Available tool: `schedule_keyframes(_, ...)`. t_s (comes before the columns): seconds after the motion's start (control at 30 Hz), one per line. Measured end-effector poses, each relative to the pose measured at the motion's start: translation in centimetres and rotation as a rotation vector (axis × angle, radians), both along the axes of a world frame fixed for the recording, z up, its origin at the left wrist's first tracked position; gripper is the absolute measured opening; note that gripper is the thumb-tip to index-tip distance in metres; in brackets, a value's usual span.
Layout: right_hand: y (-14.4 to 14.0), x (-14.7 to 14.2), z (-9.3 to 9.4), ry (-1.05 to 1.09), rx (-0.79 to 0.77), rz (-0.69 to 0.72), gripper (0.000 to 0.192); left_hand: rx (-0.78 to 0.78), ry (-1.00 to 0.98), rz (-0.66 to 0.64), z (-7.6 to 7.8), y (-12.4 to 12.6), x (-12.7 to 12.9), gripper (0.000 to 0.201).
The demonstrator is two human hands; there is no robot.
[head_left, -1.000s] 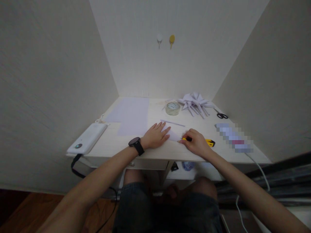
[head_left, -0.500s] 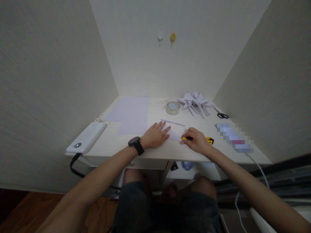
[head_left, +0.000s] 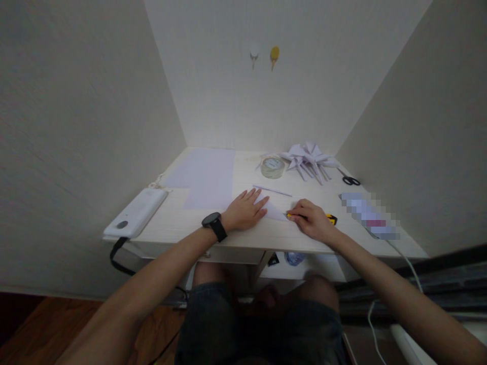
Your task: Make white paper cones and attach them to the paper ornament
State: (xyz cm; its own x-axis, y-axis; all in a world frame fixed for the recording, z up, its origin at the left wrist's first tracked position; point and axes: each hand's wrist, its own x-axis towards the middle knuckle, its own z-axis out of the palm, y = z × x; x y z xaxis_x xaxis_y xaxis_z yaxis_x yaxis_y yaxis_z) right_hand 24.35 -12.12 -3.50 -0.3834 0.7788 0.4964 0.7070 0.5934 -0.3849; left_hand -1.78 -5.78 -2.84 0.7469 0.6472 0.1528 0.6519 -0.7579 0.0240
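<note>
Desk [head_left: 182, 225], pale wood, set in a white-walled nook. Person seated at it, knees under the front edge.

Paper sheets [head_left: 207, 177] lie flat on the desk's back left, pale lilac, the biggest thing on top.

Power bank [head_left: 136, 213], white, sits at the left edge, a black cable hanging off its near end.

Blurred strip [head_left: 369, 214] at the right side, pixelated, can't tell what it is; a white cord runs down off the desk from it.

Folded pile [head_left: 309, 158] of white paper shapes at the back right, pointed pieces fanned out.

Left hand [head_left: 245, 210] lies flat, fingers spread and open, palm down pressing on the folded paper [head_left: 274, 209]. Black watch [head_left: 215, 225] on that wrist.

Right hand [head_left: 312, 219] just right of the paper, fingers curled closed around the knife [head_left: 330, 219], a yellow-and-black cutter. Its tip end sits at the paper's right corner; exact contact too small to tell.

Folded paper is a white triangle near the front middle of the desk, between the two hands, pinned under the left fingers.

Tape roll [head_left: 272, 168], clear, lies flat behind the hands, just left of the folded pile.

Thin strip [head_left: 272, 190] of paper lies between tape roll and hands.

Scissors [head_left: 349, 178], black handles, at the far right by the wall.

Two hooks [head_left: 264, 55] on the back wall, one white, one yellow.
</note>
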Motion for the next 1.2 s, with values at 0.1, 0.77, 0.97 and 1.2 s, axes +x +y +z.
schedule_keyframes(0.1, 0.0, 0.0, 0.0, 0.006, 0.001, -0.001, 0.020, 0.000, -0.001, 0.001, -0.1, 0.0, 0.0, 0.057)
schedule_keyframes(0.77, -2.3, 2.9, -0.2, 0.038, 0.011, -0.048, 0.019, 0.003, 0.003, -0.010, -0.1, 0.2, -0.1, 0.058)
schedule_keyframes(0.97, -2.9, 4.8, -0.7, -0.018, 0.108, -0.137, 0.019, 0.060, -0.054, 0.002, 0.4, -0.2, -0.1, 0.063)
schedule_keyframes(1.2, -2.8, 4.7, -1.0, -0.226, 0.213, -0.279, 0.026, 0.113, 0.033, -0.116, 3.3, -1.2, -1.2, 0.063)
